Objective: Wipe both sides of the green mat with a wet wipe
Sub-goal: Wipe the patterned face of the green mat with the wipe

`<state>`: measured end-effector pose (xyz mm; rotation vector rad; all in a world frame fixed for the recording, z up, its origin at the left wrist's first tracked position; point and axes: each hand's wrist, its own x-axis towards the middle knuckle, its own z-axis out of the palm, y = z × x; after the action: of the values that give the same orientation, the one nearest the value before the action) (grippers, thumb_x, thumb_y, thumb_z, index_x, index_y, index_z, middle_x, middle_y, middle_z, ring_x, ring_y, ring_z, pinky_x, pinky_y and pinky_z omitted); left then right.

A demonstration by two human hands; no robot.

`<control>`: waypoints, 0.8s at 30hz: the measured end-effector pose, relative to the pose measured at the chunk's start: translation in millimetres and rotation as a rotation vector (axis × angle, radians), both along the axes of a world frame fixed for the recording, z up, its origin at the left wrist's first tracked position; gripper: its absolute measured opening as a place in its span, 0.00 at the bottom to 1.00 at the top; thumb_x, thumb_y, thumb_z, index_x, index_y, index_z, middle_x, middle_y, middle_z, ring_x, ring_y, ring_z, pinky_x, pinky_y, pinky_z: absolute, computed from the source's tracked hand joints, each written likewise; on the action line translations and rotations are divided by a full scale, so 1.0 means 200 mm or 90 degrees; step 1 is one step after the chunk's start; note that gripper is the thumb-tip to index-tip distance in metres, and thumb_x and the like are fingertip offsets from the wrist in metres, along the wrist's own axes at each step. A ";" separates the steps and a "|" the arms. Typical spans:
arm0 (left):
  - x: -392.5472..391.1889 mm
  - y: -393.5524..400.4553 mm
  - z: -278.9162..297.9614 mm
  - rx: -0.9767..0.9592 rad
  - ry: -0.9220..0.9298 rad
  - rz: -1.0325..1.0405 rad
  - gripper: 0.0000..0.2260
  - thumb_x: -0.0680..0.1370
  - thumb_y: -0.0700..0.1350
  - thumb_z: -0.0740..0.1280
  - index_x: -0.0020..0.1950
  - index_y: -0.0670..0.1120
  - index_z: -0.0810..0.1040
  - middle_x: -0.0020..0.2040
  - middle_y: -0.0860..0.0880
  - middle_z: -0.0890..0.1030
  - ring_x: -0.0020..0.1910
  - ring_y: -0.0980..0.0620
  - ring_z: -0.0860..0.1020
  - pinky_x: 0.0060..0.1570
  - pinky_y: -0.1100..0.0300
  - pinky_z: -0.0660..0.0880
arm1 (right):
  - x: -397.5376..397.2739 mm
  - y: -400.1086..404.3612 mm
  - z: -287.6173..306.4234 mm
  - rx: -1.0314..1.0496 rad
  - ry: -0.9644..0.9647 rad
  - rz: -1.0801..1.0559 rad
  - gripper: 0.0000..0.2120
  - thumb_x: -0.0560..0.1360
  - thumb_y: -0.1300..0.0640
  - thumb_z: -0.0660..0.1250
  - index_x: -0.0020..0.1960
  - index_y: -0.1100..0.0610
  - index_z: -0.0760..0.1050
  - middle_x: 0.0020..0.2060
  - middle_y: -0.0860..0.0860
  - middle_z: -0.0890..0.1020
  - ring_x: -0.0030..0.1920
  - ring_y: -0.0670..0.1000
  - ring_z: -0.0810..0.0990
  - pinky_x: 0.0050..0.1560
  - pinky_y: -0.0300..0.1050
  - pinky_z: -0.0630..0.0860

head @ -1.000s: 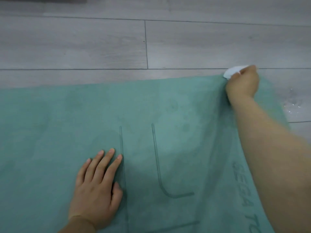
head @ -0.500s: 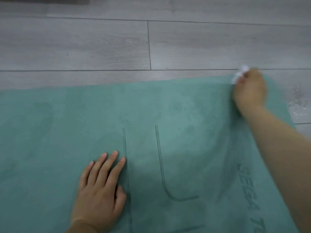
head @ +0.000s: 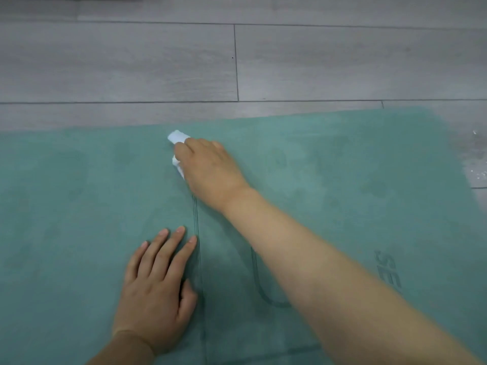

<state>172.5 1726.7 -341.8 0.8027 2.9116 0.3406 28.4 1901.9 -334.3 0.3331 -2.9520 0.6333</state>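
The green mat (head: pixel 79 219) lies flat on the grey floor (head: pixel 118 61). Near its far edge the right hand (head: pixel 208 167) grips the wet wipe (head: pixel 178 137) against it; the left hand (head: pixel 155 288) presses flat, fingers straight. This face looks only partly wiped, the underside untouched. Bare floor lies beyond the far edge and right corner.

One head-worn wide-angle camera looks forward and steeply down from close above a green mat (head: pixel 79 233) spread on a grey plank floor (head: pixel 131 61), whose boards cross the top of the view.
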 end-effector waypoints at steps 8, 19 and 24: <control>0.00 0.00 0.00 -0.009 -0.014 -0.001 0.29 0.72 0.49 0.57 0.73 0.45 0.70 0.74 0.45 0.71 0.73 0.42 0.66 0.73 0.42 0.58 | 0.27 1.35 -0.01 0.055 0.007 -0.634 0.19 0.75 0.48 0.56 0.59 0.56 0.75 0.55 0.59 0.81 0.56 0.63 0.78 0.56 0.54 0.73; 0.00 0.00 0.00 -0.020 -0.009 -0.006 0.29 0.72 0.49 0.57 0.72 0.44 0.70 0.73 0.43 0.71 0.73 0.41 0.66 0.73 0.43 0.58 | 0.13 0.04 0.00 0.001 -0.001 -0.088 0.13 0.75 0.55 0.62 0.58 0.57 0.77 0.43 0.54 0.82 0.44 0.59 0.80 0.44 0.50 0.72; 0.00 0.00 0.01 -0.028 -0.027 0.000 0.28 0.72 0.50 0.57 0.72 0.44 0.71 0.74 0.44 0.70 0.73 0.42 0.66 0.73 0.41 0.59 | 0.13 0.43 0.02 0.053 0.027 -0.128 0.17 0.77 0.50 0.62 0.64 0.52 0.74 0.51 0.54 0.83 0.51 0.58 0.81 0.48 0.48 0.74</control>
<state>173.0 1726.3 -339.4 0.7787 2.8701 0.2891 54.0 1987.1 -329.5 0.0537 -2.9251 0.4729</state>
